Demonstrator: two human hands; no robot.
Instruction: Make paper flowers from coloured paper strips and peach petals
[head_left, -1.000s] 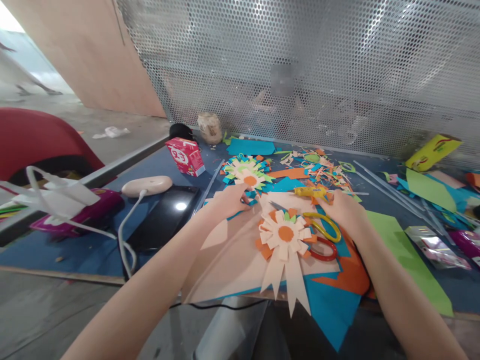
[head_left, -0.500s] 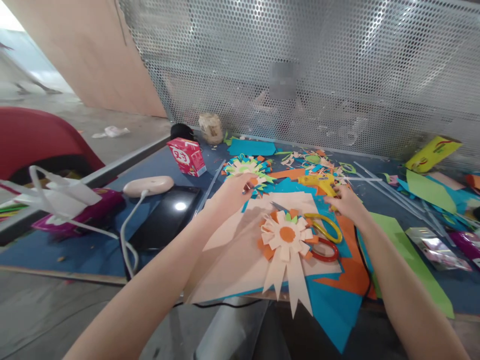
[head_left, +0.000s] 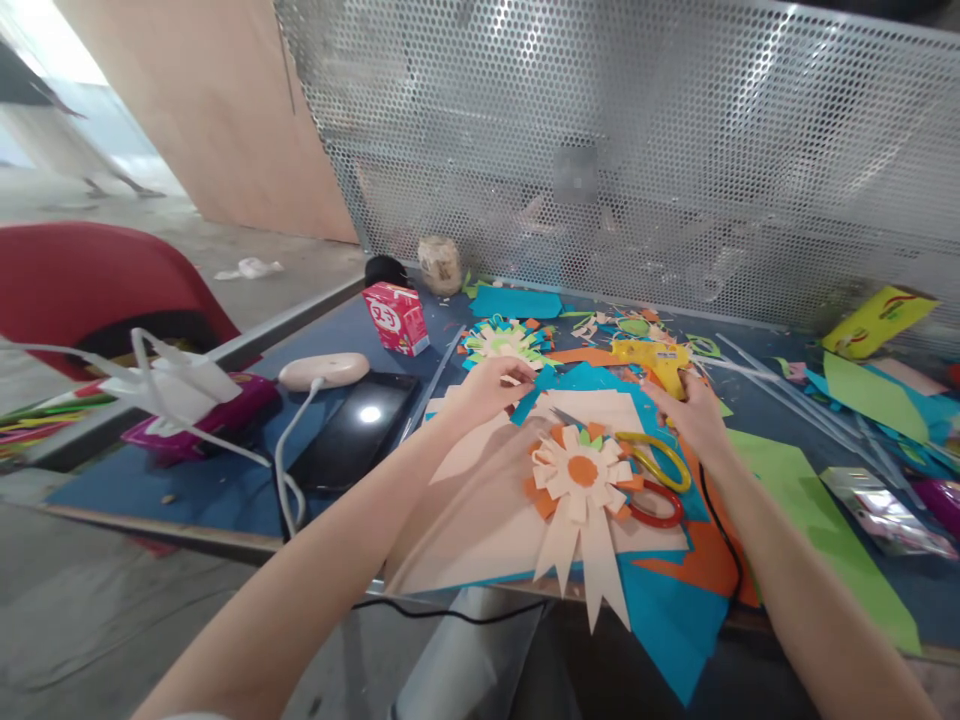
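Note:
My left hand [head_left: 495, 388] is closed in a pinch on what looks like a strip of blue paper [head_left: 531, 398], above the paper stack; its fingertips are partly hidden. My right hand [head_left: 691, 405] is wrapped round the handle of a yellow glue gun [head_left: 651, 355], its nozzle pointing left. Below both hands lies a cream and orange paper rosette [head_left: 583, 470] with forked tails over the front edge. Scissors [head_left: 664, 465] with one yellow and one red loop lie partly under it, on cream paper sheets [head_left: 472, 520]. Beyond my left hand is a green, white and blue rosette [head_left: 506, 340].
A dark phone [head_left: 352, 430], a pale pink device [head_left: 324, 370] with a cable and a pink box [head_left: 396, 318] stand left. Clear sticks [head_left: 795, 390], green paper [head_left: 795, 500] and a yellow box [head_left: 879, 320] lie right. A perforated metal panel [head_left: 637, 120] closes the back.
The view has shifted slightly, so the table items sit further right. My left hand has drawn nearer the middle with the blue strip, away from the green rosette. The right hand now grasps the glue gun more fully.

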